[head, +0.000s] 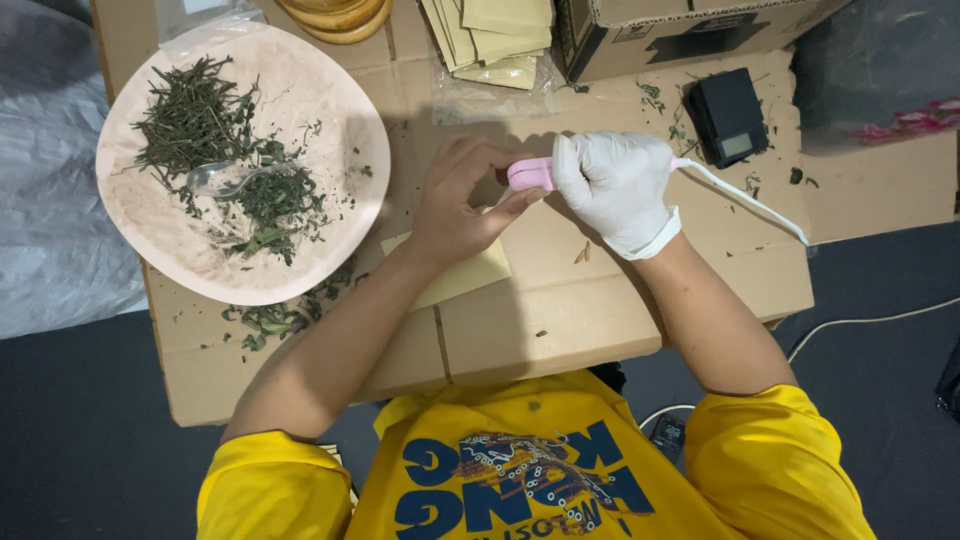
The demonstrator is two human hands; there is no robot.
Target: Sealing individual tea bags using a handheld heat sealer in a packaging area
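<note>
Head view: gloved right hand [612, 188] grips smooth pink tool [530, 174]; bare left hand [462, 200] pinches flat envelope [460, 275].

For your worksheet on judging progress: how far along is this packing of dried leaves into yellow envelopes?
Done: no finished packets can be seen. In hand: the gloved right hand presses a pink corded tool at the yellow envelope held by the left hand. Left: leaves on the plate and stacked envelopes.

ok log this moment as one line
left hand bare, on yellow pouch | right hand gloved, grips pink corded tool | plate of dried herbs aside
</note>
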